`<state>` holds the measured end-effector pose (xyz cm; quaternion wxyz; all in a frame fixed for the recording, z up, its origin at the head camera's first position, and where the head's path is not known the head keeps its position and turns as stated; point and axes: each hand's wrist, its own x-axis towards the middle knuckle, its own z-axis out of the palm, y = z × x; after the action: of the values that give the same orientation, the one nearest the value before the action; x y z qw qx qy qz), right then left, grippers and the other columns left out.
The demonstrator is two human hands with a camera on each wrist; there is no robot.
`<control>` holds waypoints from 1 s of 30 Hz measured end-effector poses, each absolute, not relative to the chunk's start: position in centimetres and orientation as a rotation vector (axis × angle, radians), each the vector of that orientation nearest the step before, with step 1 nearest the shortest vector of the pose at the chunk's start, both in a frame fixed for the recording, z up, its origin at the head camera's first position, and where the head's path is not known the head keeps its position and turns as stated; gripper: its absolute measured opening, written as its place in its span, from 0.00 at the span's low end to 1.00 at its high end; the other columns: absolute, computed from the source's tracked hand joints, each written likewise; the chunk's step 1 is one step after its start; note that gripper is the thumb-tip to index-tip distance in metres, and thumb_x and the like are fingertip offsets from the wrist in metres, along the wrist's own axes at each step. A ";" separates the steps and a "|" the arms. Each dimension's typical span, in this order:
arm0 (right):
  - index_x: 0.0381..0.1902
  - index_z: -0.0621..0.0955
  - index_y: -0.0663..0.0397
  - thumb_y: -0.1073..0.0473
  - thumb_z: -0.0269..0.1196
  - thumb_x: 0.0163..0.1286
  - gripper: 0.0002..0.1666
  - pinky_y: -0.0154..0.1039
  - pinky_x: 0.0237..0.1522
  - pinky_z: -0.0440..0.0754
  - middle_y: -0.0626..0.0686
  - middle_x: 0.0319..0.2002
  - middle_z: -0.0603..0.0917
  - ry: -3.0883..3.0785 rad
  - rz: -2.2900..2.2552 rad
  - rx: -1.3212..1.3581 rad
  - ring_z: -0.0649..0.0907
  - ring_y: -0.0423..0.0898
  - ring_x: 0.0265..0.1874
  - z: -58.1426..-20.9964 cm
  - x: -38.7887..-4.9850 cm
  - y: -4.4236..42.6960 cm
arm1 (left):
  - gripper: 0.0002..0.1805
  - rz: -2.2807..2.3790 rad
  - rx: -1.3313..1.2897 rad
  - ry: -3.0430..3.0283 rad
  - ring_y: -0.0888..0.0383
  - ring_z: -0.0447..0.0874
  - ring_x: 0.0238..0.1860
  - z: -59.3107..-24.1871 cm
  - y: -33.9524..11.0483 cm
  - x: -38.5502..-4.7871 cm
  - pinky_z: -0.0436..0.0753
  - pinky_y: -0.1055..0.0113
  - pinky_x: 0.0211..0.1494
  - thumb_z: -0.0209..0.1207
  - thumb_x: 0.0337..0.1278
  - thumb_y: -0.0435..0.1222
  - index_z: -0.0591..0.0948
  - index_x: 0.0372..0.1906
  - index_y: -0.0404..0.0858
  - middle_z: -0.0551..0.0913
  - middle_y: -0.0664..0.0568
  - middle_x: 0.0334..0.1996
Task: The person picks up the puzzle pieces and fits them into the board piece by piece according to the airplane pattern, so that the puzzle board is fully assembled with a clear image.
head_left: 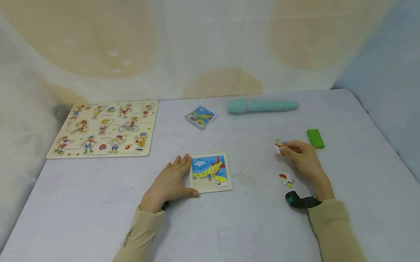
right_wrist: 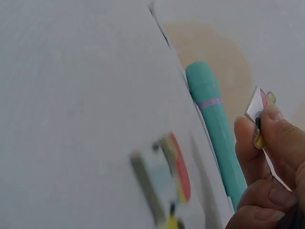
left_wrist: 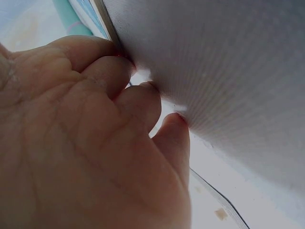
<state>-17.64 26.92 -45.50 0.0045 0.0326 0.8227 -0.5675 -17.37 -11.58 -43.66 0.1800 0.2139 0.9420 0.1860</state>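
Note:
A small wooden airplane puzzle [head_left: 207,168] lies flat on the table, its lower part showing bare wood and a white patch. Along its left edge rests my left hand [head_left: 170,184], fingers extended and thumb by the lower left corner. Seen from the left wrist, that hand [left_wrist: 90,133] has its fingertips down on the surface. Off to the right, my right hand [head_left: 305,159] pinches a small puzzle piece [right_wrist: 257,106] between thumb and index finger. Another loose puzzle piece [head_left: 286,180], white with red and yellow, lies nearer me, left of the right wrist.
Right of the right hand lies a green block [head_left: 316,139]. At the back are a teal microphone-shaped object [head_left: 263,105] and an airplane picture card [head_left: 201,117]. A large pegboard puzzle [head_left: 106,129] with sports figures sits back left, near the curtain [head_left: 199,36].

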 end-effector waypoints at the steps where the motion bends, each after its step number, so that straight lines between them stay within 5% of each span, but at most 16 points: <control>1: 0.46 0.79 0.69 0.54 0.60 0.71 0.19 0.28 0.28 0.67 0.31 0.23 0.82 2.588 -1.764 0.078 0.76 0.31 0.29 -45.4 -17.8 26.5 | 0.60 0.527 0.603 2.660 0.44 0.40 0.79 -43.7 -11.5 -17.4 0.47 0.46 0.79 0.71 0.44 0.54 0.51 0.76 0.35 0.48 0.44 0.78; 4: 0.48 0.81 0.69 0.53 0.60 0.71 0.21 0.29 0.30 0.66 0.35 0.24 0.82 2.612 -1.718 0.010 0.74 0.36 0.31 -44.9 -18.4 24.8 | 0.60 0.527 0.603 2.659 0.45 0.40 0.79 -43.9 -11.4 -17.3 0.47 0.46 0.79 0.71 0.44 0.54 0.51 0.76 0.35 0.47 0.45 0.78; 11: 0.45 0.85 0.61 0.54 0.62 0.69 0.16 0.29 0.19 0.65 0.50 0.26 0.79 2.598 -1.608 -0.075 0.68 0.38 0.17 -43.6 -19.5 19.7 | 0.59 0.532 0.608 2.662 0.44 0.40 0.79 -43.7 -11.3 -17.3 0.47 0.46 0.79 0.70 0.45 0.54 0.51 0.76 0.34 0.48 0.44 0.78; 14: 0.43 0.86 0.58 0.54 0.64 0.67 0.15 0.30 0.20 0.66 0.53 0.28 0.82 2.579 -1.513 -0.130 0.70 0.40 0.20 -43.8 -19.4 17.5 | 0.59 0.528 0.599 2.665 0.44 0.41 0.79 -43.5 -11.4 -17.2 0.47 0.46 0.79 0.71 0.45 0.54 0.51 0.76 0.34 0.48 0.44 0.78; 30: 0.29 0.86 0.54 0.58 0.74 0.55 0.07 0.28 0.28 0.76 0.50 0.30 0.87 2.452 -1.505 -0.247 0.80 0.40 0.26 -45.8 -18.1 11.8 | 0.59 0.524 0.615 2.669 0.43 0.41 0.79 -43.6 -11.6 -17.5 0.48 0.45 0.79 0.70 0.44 0.55 0.52 0.76 0.34 0.49 0.43 0.77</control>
<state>-18.14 11.75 -45.80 0.1267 -0.0847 0.8422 -0.5172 -17.47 -11.62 -43.64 0.1757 0.2171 0.9422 0.1850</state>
